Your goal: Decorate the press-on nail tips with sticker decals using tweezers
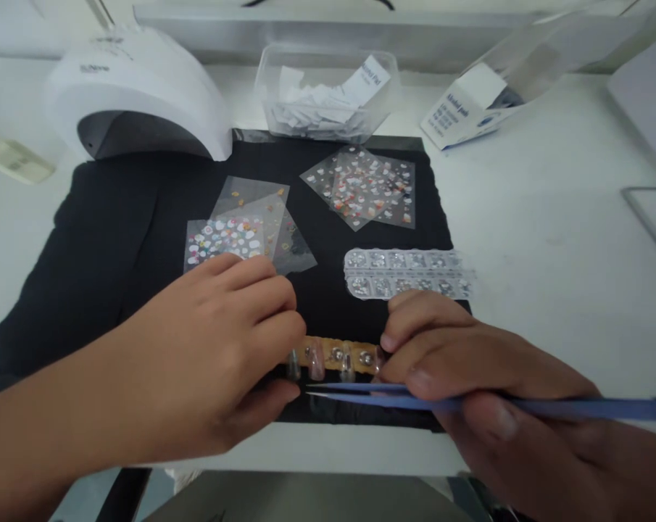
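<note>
A yellowish display strip (328, 348) with round metal studs lies near the front of the black cloth. Several clear and pinkish false nails (317, 361) stand along it. My left hand (246, 341) is closed over the strip's left end, fingers curled and thumb below; its grip is partly hidden. Blue tweezers (567, 409) rest between the thumb and fingers of my right hand (469, 362), with their slim tips slightly apart, pointing left just in front of the nails. The fingers of that hand also reach the strip's right end.
Beyond my hands, the black cloth (115, 217) bears a divided rhinestone case (401, 274) and transparent sticker sheets (251, 190), (371, 181). Behind stand a white nail lamp (137, 80), a clear tub (328, 123) of alcohol pads and an alcohol pad box (458, 109).
</note>
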The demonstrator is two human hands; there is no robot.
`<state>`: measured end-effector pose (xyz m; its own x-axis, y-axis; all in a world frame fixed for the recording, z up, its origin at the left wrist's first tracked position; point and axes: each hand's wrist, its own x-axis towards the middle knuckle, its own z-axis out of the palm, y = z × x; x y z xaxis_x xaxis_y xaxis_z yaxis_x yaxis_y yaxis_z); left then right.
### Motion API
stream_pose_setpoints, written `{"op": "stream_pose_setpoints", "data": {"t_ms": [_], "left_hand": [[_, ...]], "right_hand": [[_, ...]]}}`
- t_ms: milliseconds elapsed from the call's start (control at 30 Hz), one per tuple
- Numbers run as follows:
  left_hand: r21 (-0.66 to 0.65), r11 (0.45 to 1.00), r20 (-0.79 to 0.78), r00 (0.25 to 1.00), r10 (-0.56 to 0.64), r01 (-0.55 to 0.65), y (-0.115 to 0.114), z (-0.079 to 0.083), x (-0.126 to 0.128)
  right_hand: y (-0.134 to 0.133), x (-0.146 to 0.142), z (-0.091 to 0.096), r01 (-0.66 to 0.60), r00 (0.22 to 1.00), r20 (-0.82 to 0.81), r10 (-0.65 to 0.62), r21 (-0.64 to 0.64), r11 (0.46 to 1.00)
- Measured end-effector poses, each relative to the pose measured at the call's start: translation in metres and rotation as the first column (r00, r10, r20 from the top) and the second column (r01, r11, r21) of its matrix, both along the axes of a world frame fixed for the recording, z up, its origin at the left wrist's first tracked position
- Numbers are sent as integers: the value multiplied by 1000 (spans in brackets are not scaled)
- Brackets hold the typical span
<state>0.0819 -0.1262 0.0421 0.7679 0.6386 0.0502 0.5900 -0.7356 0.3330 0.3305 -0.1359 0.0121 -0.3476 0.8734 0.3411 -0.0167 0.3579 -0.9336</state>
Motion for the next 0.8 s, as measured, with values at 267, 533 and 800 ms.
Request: {"op": "stream_pose_setpoints", "data": {"t_ms": [267,533,800], "left_hand": [[-3,1000,-2,1000,11,-11,0,1,-1],[-36,999,53,998,26,-24,2,3,-6],[89,873,79,877,474,-480,40,3,-37]], "right_hand": [[12,-4,-2,-74,977,-204,56,-81,994],[18,-2,-4,-60,972,-232,45,-60,996],[29,1,-6,-1,960,-279,-6,-25,1000]]}}
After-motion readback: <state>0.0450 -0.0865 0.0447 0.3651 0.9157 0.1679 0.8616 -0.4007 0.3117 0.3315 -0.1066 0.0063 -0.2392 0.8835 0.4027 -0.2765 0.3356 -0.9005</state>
